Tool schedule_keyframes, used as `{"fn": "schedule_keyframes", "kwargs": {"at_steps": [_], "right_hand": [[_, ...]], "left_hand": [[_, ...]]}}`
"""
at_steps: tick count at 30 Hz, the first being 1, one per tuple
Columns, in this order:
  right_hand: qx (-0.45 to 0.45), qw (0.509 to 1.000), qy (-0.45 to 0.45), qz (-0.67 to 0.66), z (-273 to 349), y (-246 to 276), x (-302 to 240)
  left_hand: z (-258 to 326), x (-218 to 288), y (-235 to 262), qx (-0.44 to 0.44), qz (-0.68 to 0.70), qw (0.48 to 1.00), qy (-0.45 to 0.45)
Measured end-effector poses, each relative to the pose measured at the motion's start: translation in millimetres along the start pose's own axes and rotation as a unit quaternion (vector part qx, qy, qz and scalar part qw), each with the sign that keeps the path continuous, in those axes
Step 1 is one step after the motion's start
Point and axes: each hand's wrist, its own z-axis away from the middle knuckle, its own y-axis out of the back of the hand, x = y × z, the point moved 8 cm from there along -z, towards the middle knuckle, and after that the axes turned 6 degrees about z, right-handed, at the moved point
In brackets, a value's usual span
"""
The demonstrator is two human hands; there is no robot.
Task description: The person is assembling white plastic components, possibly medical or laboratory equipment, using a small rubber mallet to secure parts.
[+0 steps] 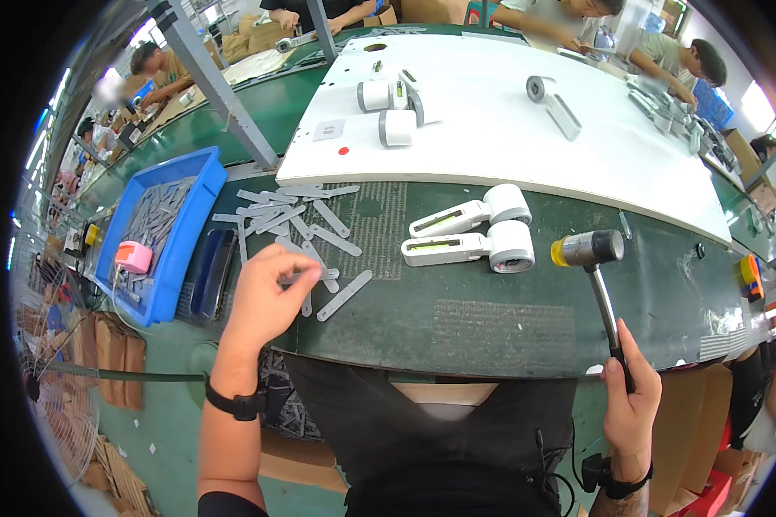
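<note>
My right hand point(631, 401) is wrapped round the black grip of a mallet point(606, 297). Its head, yellow at one end and dark at the other, is raised over the right part of the green bench. At the left, the thumb and fingertips of my left hand point(276, 289) pinch the end of a grey plastic strip point(330, 275), partly hidden by the fingers. Around that hand lies a loose pile of similar flat strips point(328, 237). Between my hands, two white handle-shaped parts with round drum ends, a nearer one point(444, 248) and a farther one point(448, 220), lie side by side.
A blue tray point(205, 185) of grey strips, with a pink object point(134, 257) inside, stands at the left beside a dark case point(214, 274). Beyond the bench, a white board point(483, 112) carries more white parts. A metal post point(224, 95) rises at back left. Other people work farther off.
</note>
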Motion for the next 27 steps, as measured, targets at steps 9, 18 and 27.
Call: {"fn": "schedule_keyframes", "kwargs": {"at_steps": [9, 18, 27], "right_hand": [[0.004, 0.998, -0.033, -0.06, -4.5, -14.9, 1.4], [0.013, 1.0, -0.018, -0.019, 1.2, -7.1, 1.9], [0.001, 1.0, -0.012, -0.009, -29.4, -20.8, -19.1]], "left_hand": [[-34.6, 22.4, -32.3, -0.021, 0.011, 0.998, -0.064], [-67.2, 108.4, -132.2, -0.072, 0.098, 0.976, -0.183], [-68.9, 106.7, -133.9, -0.037, 0.136, 0.975, -0.173]]}}
